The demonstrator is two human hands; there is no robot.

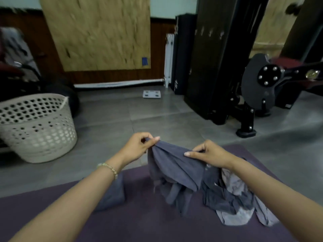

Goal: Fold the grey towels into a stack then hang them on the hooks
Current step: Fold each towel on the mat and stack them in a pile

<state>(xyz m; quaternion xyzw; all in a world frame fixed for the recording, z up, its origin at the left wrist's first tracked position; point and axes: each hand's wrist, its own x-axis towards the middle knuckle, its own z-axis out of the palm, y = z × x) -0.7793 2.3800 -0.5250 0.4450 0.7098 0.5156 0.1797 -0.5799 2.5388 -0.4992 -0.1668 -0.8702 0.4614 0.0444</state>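
Note:
A dark grey towel (172,165) hangs lifted above a purple mat (139,222). My left hand (139,145) pinches its top edge at the left, and my right hand (208,152) pinches the same edge at the right. The cloth sags between them and its lower part bunches on the mat. A heap of unfolded grey towels (234,201) lies on the mat under my right forearm. A folded grey towel (113,193) rests on the mat, partly hidden by my left forearm. A row of metal hooks (209,33) shows on the black frame at the back.
A beige perforated laundry basket (36,126) stands on the grey tiled floor at the left. Black gym equipment (244,95) fills the right rear. A white bathroom scale (151,93) lies near the wall, beside a white radiator (168,56).

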